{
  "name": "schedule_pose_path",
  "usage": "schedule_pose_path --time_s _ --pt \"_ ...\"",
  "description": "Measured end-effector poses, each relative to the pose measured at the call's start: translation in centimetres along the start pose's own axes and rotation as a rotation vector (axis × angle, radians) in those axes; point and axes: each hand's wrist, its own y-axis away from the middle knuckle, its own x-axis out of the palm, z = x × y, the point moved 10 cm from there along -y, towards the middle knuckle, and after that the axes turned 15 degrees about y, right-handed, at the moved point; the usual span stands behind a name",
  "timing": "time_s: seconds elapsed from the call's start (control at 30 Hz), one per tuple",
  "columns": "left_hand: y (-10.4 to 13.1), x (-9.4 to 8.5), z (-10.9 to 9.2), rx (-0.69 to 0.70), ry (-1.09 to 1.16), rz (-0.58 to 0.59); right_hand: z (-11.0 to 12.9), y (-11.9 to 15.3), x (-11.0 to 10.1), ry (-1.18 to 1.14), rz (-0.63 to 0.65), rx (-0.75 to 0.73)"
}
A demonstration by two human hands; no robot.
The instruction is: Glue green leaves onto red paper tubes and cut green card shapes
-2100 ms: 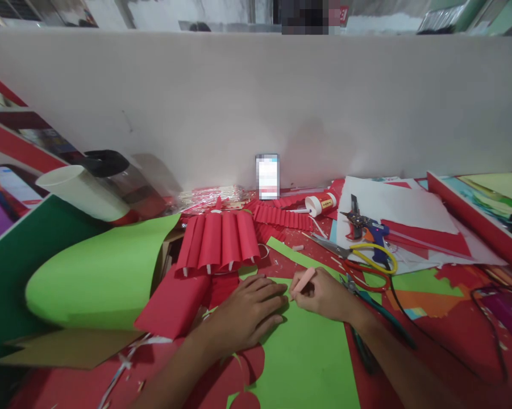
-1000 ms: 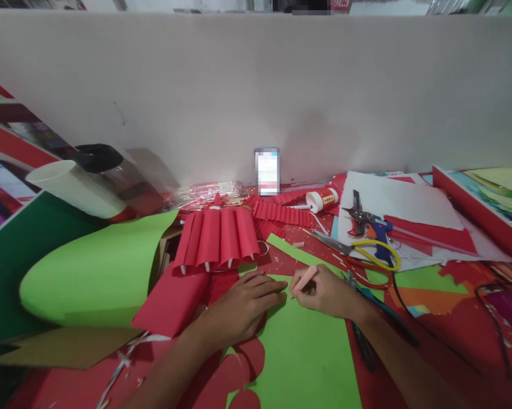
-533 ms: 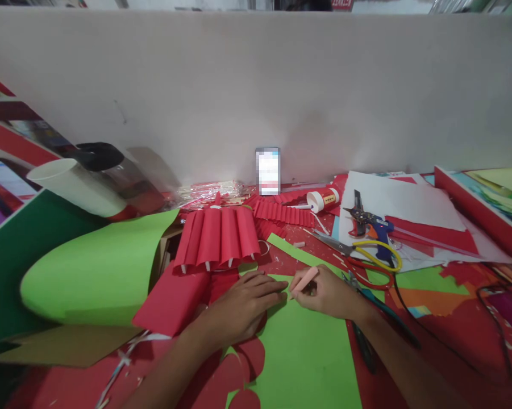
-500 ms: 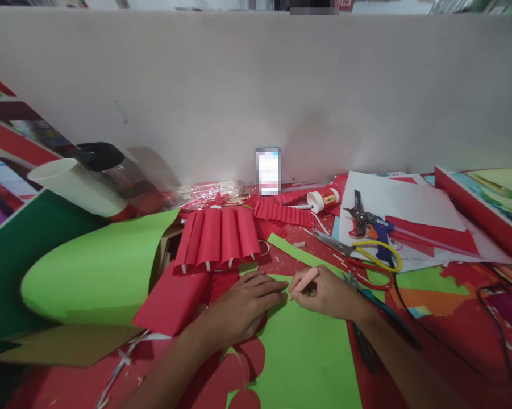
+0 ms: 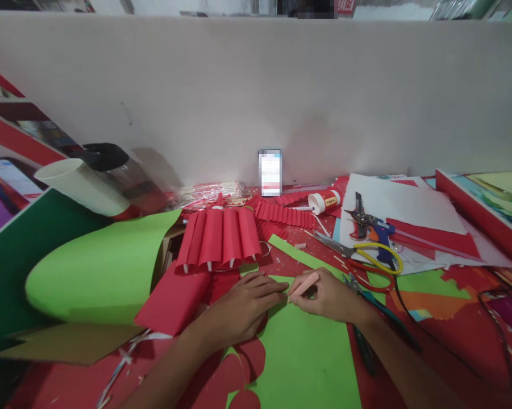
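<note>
A green sheet of paper (image 5: 309, 358) lies in front of me on the red table. My left hand (image 5: 249, 304) rests palm down across its upper left part, fingers extended to the right. Pinched in my right hand (image 5: 324, 295) is a pale pink stick-like pen (image 5: 306, 284), its lower end down at the sheet beside my left fingertips. Red rounded paper pieces (image 5: 251, 358) lie at the sheet's left edge. Just behind my left hand stands a pleated red paper piece (image 5: 221, 238).
Scissors (image 5: 349, 248), pliers (image 5: 387, 309) and a blue glue gun (image 5: 383, 233) lie to the right. A lit phone (image 5: 270, 173) leans on the wall. Curled green paper (image 5: 98, 272) and a white cup (image 5: 83, 184) are at the left.
The whole view has shifted slightly. My right hand and the pink pen have tilted and moved a little, while my left hand stays in place on the sheet.
</note>
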Motion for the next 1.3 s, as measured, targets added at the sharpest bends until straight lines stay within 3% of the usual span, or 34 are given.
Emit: schedule_pose_path --time_s 0.3,0.97,1.3 --pt "0.0 0.0 -0.1 -0.004 -0.001 0.021 -0.4 0.1 0.3 0.021 0.01 0.008" --pt "0.0 -1.0 -0.5 0.049 0.013 -0.05 -0.2 -0.1 0.5 -0.056 0.06 0.024" --pt "0.2 -0.6 -0.1 0.021 -0.01 -0.029 -0.2 0.2 0.6 -0.028 0.063 -0.007"
